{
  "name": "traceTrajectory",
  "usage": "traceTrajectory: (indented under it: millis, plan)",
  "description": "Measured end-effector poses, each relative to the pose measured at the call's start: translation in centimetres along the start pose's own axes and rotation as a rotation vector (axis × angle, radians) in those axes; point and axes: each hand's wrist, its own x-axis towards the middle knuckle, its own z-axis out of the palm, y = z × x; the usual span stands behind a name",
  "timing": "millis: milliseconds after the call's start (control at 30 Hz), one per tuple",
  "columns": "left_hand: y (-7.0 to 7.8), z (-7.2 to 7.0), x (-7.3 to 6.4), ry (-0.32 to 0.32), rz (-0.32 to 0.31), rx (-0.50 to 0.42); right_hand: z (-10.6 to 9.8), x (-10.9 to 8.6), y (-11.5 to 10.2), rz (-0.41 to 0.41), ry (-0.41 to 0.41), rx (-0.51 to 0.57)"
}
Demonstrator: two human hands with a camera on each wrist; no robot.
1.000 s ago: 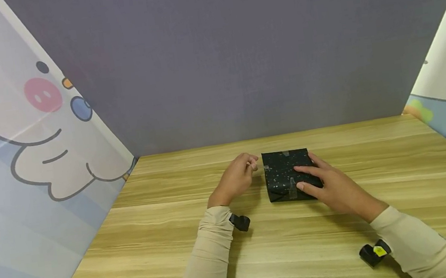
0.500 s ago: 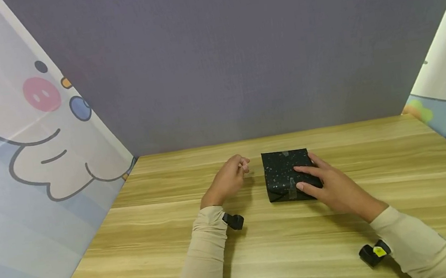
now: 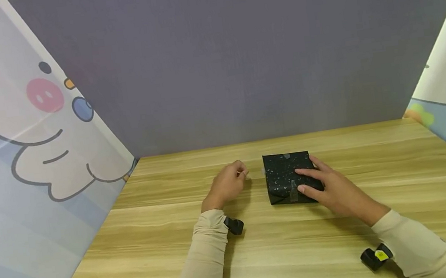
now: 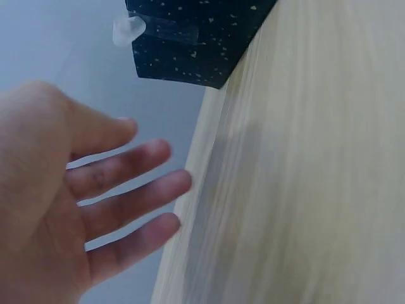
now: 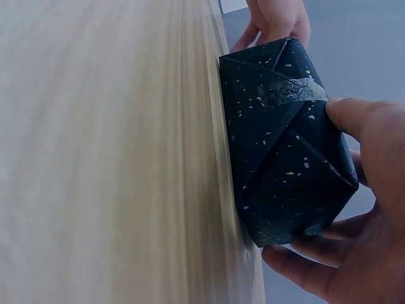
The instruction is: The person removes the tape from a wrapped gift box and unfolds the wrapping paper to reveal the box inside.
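Observation:
A small box wrapped in black speckled paper (image 3: 283, 175) lies on the table, with clear tape (image 5: 294, 92) over its folded end. My right hand (image 3: 335, 188) holds the box from its right side, thumb on the near top edge, other fingers spread over the top and far right side. My left hand (image 3: 226, 185) hovers left of the box, apart from it. In the left wrist view its fingers are loosely bent and nothing shows between them. A piece of clear tape (image 4: 130, 30) sticks out from the box's left end, its tip loose.
The box rests on a light wood-grain table (image 3: 157, 249). A grey wall panel (image 3: 213, 61) stands along the table's back edge. Printed cartoon sheets (image 3: 38, 134) hang at the left and right sides. Black wrist cameras (image 3: 234, 225) sit on both sleeves.
My left hand has drawn away to the left from the box's left edge. A tape end now stands out past that edge. My right hand and the box have stayed in place.

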Motion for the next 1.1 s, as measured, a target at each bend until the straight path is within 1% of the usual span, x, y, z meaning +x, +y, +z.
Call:
traceTrajectory:
  millis: [100,200,267,300,400,500,633,800,933,1100]
  plan:
    - [0.5,0.3,0.2,0.058,0.019,-0.020,0.0,0.0,-0.1,0.001,0.000,0.002]
    - [1.3,0.6,0.4,0.075,0.065,-0.070,0.0,0.0,-0.1,0.002,0.001,0.003]
    - [1.8,0.9,0.5,0.065,0.112,-0.090,0.1,0.1,-0.2,0.001,0.003,0.001]
    - [2.0,1.0,0.6,0.050,0.131,-0.104,0.1,0.1,-0.2,0.001,0.005,-0.002]
    - [2.5,1.1,0.6,0.000,0.174,-0.090,0.1,0.2,-0.1,0.000,0.009,-0.014]
    - [2.6,1.3,0.6,-0.059,0.170,-0.072,0.1,0.2,0.0,-0.001,0.011,-0.024]
    - [2.5,1.4,0.6,-0.094,0.152,-0.068,0.0,0.3,0.1,-0.008,0.012,-0.024]
    - [2.5,1.4,0.6,-0.105,0.134,-0.069,0.0,0.3,0.0,-0.037,0.033,-0.044]
    - [2.5,1.3,0.6,-0.106,0.126,-0.042,0.2,0.2,-0.3,-0.064,0.041,-0.051]
    - [2.8,1.2,0.6,-0.087,0.129,0.010,0.3,0.2,-0.6,-0.074,0.043,-0.035]
